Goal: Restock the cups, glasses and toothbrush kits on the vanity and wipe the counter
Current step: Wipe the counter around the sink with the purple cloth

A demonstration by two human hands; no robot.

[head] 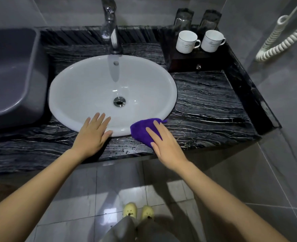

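Note:
My right hand [163, 144] lies flat on a purple cloth [142, 131], pressing it on the black marble counter [210, 105] at the front right rim of the white sink [85, 88]. My left hand [91, 135] rests flat, fingers apart, on the sink's front rim and the counter. Water drops dot the counter between my hands. At the back right, two white cups [187, 41] [212, 41] stand on a dark wooden drawer box [193, 61], with two clear glasses [183, 19] [209, 19] behind them.
A chrome faucet [112, 28] rises behind the sink. A grey bin [13, 75] sits on the counter's left end. A white coiled cord [282, 39] hangs on the right wall. Grey tiled floor and my yellow slippers [138, 211] lie below the counter edge.

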